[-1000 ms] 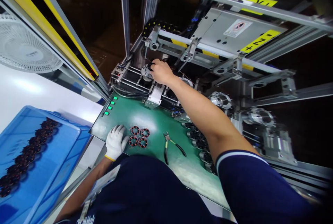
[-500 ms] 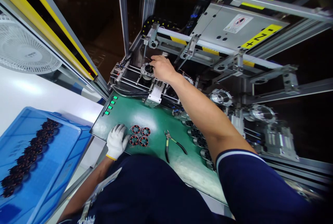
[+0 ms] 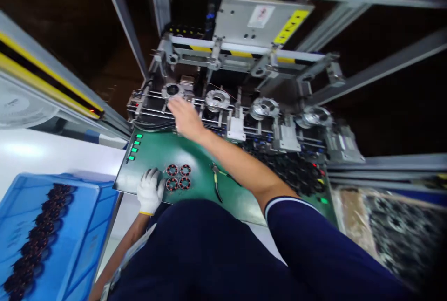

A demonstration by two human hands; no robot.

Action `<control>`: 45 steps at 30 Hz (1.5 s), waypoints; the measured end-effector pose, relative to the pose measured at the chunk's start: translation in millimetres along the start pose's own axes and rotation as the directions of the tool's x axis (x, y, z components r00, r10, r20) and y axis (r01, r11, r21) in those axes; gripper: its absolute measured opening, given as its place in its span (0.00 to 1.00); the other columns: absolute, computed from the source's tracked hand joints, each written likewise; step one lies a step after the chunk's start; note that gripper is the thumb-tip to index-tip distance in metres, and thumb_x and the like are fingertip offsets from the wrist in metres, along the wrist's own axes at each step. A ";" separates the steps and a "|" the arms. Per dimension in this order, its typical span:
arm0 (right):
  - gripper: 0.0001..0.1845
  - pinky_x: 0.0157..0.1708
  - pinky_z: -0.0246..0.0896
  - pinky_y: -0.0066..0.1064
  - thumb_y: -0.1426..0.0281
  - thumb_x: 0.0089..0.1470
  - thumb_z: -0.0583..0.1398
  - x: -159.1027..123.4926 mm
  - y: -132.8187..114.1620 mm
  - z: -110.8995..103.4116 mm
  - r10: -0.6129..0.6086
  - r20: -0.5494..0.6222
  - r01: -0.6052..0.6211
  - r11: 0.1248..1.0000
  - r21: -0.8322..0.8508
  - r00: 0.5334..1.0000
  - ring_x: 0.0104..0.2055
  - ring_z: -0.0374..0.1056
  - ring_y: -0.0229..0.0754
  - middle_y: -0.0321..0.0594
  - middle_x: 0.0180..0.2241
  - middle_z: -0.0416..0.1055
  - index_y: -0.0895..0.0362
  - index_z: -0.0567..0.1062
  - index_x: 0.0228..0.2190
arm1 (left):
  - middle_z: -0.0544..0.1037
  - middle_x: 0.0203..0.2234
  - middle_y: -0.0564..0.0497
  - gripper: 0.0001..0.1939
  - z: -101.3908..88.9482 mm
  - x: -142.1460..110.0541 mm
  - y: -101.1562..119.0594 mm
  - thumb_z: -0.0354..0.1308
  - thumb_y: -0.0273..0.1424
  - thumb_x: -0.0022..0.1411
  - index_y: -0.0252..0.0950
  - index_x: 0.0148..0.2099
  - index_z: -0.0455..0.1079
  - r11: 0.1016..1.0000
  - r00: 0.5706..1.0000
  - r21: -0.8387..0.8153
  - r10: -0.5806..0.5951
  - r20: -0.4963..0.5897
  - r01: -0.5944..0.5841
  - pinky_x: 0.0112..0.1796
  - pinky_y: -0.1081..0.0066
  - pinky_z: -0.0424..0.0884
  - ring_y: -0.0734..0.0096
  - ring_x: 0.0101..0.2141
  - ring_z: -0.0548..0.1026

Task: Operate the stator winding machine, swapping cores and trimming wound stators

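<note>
My left hand [image 3: 150, 191], in a white glove with a yellow cuff, lies on the near left edge of the green worktop [image 3: 202, 152]. Its fingers are stretched out and hold nothing. Just right of it, several wound motor stators [image 3: 179, 177], red and black rings, sit in a tight group. My bare right hand [image 3: 186, 117] hovers at the front of the leftmost round metal fixture [image 3: 172, 90], fingers extended, with nothing visible in them. A dark part shows inside that fixture. Cutting pliers [image 3: 216, 182] lie on the worktop, partly under my right forearm.
Further round fixtures [image 3: 217, 99] stand along the machine's rails. Above them runs a striped crossbar [image 3: 240, 54]. Dark parts [image 3: 296, 170] crowd the right of the worktop. A blue crate [image 3: 80, 226] with rows of stators is at left; a tray of parts [image 3: 401, 231] is at right.
My right hand has drawn back toward me from the leftmost fixture, uncovering its ring. My left hand stays at the worktop's edge. The view has turned right, bringing the right-hand tray into sight.
</note>
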State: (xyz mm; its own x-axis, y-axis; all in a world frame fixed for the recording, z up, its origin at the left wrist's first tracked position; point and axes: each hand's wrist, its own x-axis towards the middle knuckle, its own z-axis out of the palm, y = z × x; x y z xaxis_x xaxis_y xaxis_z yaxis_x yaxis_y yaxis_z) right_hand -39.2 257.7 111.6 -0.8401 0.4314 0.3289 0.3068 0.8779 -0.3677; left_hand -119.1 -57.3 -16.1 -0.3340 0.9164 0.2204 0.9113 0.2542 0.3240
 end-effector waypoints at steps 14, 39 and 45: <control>0.16 0.63 0.65 0.56 0.68 0.65 0.60 -354.3 26.4 -14.1 0.550 -0.371 -0.612 0.788 -0.068 0.748 0.65 0.65 0.58 0.55 0.57 0.74 0.61 0.79 0.51 | 0.75 0.55 0.35 0.17 -5.8 12.7 -9.2 0.55 0.39 0.71 0.33 0.54 0.71 0.993 0.992 0.000 0.120 0.023 -0.120 0.56 0.48 0.71 0.47 0.57 0.72; 0.10 0.55 0.73 0.47 0.61 0.58 0.66 -152.6 64.9 -111.4 0.450 -0.305 -0.187 0.765 0.616 0.839 0.58 0.73 0.51 0.47 0.56 0.75 0.55 0.82 0.35 | 0.75 0.57 0.39 0.17 4.3 3.3 -3.9 0.53 0.39 0.72 0.36 0.57 0.70 0.993 0.999 0.108 0.042 0.012 -0.043 0.54 0.50 0.70 0.47 0.58 0.71; 0.07 0.60 0.69 0.51 0.72 0.51 0.64 -46.9 135.5 -90.9 0.283 -0.268 -0.158 0.899 0.407 0.921 0.59 0.71 0.53 0.48 0.58 0.73 0.58 0.81 0.35 | 0.75 0.57 0.38 0.18 5.4 2.3 -2.9 0.53 0.39 0.72 0.35 0.57 0.70 0.995 0.999 0.096 0.039 0.005 -0.039 0.55 0.49 0.70 0.47 0.58 0.70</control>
State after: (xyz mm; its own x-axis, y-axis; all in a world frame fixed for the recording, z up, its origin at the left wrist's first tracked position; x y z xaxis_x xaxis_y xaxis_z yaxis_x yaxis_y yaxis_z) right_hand 82.5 375.4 125.4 -0.5667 0.7018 0.4317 0.2268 0.6366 -0.7371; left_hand -121.2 -54.3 -21.5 -0.2975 0.9270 0.2284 0.9424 0.2468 0.2256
